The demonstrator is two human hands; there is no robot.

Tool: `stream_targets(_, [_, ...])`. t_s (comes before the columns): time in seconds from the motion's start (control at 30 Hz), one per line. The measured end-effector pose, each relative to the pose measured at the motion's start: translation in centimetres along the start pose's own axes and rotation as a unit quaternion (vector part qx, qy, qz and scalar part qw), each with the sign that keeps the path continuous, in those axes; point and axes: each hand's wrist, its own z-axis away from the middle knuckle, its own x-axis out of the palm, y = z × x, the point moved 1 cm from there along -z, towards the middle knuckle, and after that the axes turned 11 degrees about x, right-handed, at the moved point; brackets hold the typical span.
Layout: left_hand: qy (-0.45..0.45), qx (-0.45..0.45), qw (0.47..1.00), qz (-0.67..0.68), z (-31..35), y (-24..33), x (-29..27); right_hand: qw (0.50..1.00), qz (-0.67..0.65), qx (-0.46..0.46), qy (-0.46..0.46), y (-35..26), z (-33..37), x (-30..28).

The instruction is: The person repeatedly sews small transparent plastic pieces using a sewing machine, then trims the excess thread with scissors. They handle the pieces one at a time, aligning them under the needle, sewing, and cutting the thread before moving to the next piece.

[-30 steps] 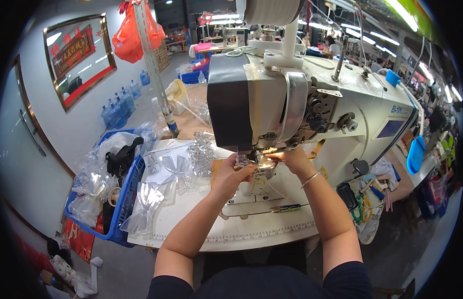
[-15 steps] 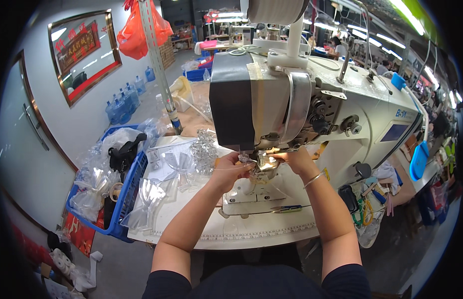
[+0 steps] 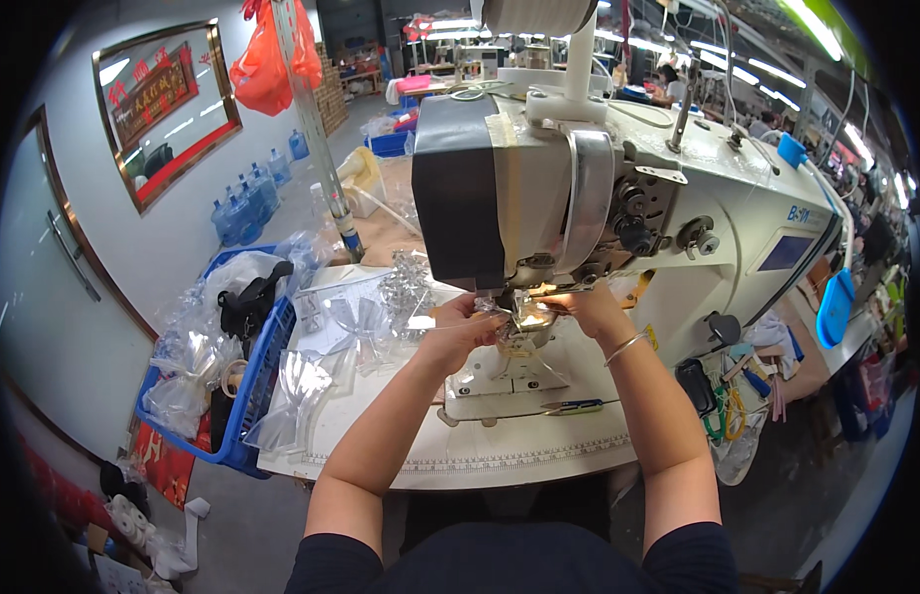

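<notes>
A white industrial sewing machine [image 3: 668, 213] stands before me, its lamp lighting the presser foot area [image 3: 531, 312]. At the left of the needle, my left hand [image 3: 458, 335] is closed, thumb and fingers pinching a clear plastic piece [image 3: 488, 303] beside the foot. My right hand [image 3: 591, 311] reaches in from the other side, its fingers bent close to the lit foot. What its fingertips hold, if anything, is hidden by glare and machine parts. A pair of thread snips [image 3: 574, 406] lies on the machine bed below the hands.
Clear plastic pieces [image 3: 302, 381] and a crumpled shiny heap [image 3: 406, 287] lie left on the white table [image 3: 381, 467]. Beyond them stands a blue basket [image 3: 267, 371] of bags and black items. A metal post [image 3: 316, 129] rises behind. Tools and cords [image 3: 722, 401] crowd the right side.
The view has shifted slightly. Both hands stay at the presser foot, with only small finger movements; the plastic remains in my left hand.
</notes>
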Motion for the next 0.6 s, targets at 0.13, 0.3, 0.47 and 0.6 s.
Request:
stream_targets(0.13, [0.074, 0.047, 0.991, 0.099, -0.8, -0.7, -0.6, 0.968, -0.248, 0.026, -0.018, 1.2, -1.2, 0.8])
stream_targets(0.3, [0.229, 0.179, 0.934, 0.208, -0.7, -2.2, -8.6, 0.996, 0.037, 0.043, 0.065, 6.4, 3.7, -1.8])
stream_targets(0.47, [0.196, 0.234, 0.945, 0.118, 6.5, -1.1, -9.9, 0.914, 0.337, -0.212, 0.074, 11.0, 16.1, -0.4])
stream_targets(0.6, [0.082, 0.321, 0.942, 0.049, 10.9, -2.0, -9.3, 0.934, 0.292, -0.175, 0.112, 11.6, 16.4, 0.6])
